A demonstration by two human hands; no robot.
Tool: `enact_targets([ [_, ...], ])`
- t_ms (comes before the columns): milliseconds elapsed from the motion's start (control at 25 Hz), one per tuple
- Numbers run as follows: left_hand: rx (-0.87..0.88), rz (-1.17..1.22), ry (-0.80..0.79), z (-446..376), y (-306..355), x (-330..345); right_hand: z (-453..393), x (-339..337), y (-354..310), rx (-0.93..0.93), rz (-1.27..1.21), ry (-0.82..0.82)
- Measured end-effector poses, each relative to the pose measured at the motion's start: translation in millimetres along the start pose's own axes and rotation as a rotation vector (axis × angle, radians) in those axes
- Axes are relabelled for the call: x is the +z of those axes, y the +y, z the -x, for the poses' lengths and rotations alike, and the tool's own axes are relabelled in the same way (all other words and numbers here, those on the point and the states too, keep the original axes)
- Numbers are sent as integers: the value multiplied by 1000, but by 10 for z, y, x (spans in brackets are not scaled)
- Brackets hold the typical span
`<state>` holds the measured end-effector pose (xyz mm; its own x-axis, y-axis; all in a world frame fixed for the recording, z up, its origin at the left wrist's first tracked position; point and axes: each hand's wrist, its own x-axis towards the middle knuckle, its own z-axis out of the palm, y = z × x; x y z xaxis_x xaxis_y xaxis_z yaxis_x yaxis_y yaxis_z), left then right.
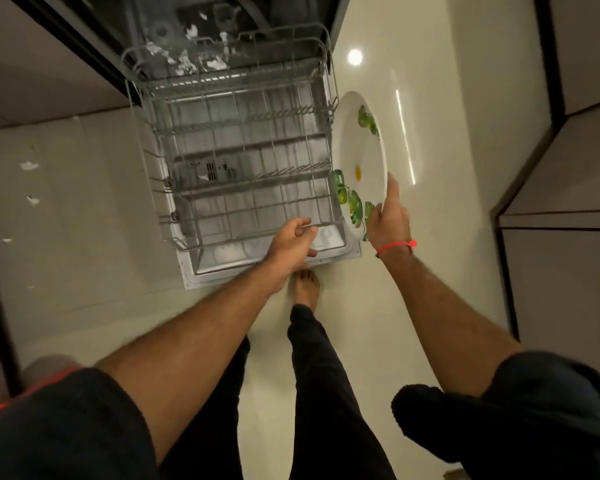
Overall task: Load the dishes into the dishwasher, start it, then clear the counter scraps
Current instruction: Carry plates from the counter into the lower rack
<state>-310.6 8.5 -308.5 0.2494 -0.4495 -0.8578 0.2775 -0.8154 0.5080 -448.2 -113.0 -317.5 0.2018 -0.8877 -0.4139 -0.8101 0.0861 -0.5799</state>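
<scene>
- one white plate with green leaf print
- one pulled-out wire rack
- two hands: left hand, right hand
- one red wrist thread

We reach both bare arms forward and down. Our left hand has its fingers curled over the front edge of the rack. Our right hand, a red band at its wrist, sits just right of the left and pinches the rim of a plate held on edge.

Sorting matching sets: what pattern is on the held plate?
Round white plate: green leaves, small yellow spot; head view.
</scene>
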Motion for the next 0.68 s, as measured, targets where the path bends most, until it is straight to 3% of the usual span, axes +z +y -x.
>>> enact_targets([
  [440,-69,23,43,-370,37,117,-882,470,-23,171,82,-203],
  [680,-59,69,60,-407,110,43,-895,471,99,251,27,-325],
])
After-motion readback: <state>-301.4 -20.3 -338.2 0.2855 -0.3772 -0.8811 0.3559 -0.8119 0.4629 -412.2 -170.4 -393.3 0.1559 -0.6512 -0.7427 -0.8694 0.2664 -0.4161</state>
